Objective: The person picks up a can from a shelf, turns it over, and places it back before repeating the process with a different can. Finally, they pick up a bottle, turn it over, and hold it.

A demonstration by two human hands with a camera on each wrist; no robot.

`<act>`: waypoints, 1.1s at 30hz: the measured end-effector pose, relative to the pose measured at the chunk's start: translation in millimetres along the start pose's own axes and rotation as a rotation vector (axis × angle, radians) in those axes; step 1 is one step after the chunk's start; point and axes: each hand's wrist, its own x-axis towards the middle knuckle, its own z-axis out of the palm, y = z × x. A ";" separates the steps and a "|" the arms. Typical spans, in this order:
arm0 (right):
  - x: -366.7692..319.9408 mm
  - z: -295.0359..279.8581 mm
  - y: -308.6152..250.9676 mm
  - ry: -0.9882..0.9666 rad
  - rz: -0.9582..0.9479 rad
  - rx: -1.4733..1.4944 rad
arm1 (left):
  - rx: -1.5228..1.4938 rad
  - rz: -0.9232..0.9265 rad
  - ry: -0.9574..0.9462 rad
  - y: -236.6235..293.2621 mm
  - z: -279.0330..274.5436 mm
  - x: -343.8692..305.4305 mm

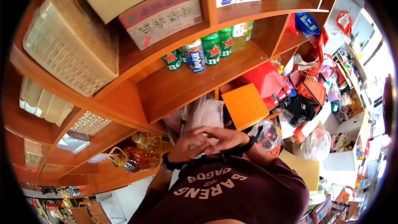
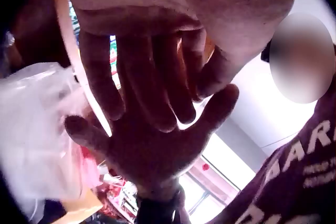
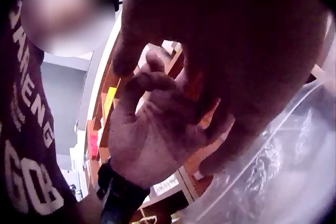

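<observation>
Step in hand, as judged: a pause or ready position, with both hands brought together in front of the torso. The left hand (image 1: 185,147) and the right hand (image 1: 224,136) meet at the fingers, which are loosely bent, spread apart and overlapping. Neither hand shows an object in its grasp; whether the fingers interlock or merely touch cannot be told.

Next move, as judged: handling the bag calls for parting the hands first, then reaching forward and taking the thin film with a light pinch, since it may slip or crumple.

The nearest item is a translucent whitish plastic bag (image 1: 206,115). Location: just beyond the hands, below the reddish-brown wooden shelf (image 1: 178,103) that carries green metal beer cans (image 1: 211,49), and to the left of a bright orange box (image 1: 245,107). Appearance: loose, wrinkled, glossy along its folds. Its contents cannot be made out.
</observation>
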 end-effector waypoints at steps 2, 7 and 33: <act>-12.2 -11.1 5.7 0.206 -0.111 0.070 | -0.110 0.014 0.127 -1.5 -2.6 29.2; -1.5 -28.4 0.9 0.622 -0.240 0.313 | -0.121 -0.006 0.527 -9.4 -33.8 105.3; -42.6 -46.2 25.6 0.860 -0.232 0.027 | 0.301 0.072 1.101 -53.6 -67.6 216.5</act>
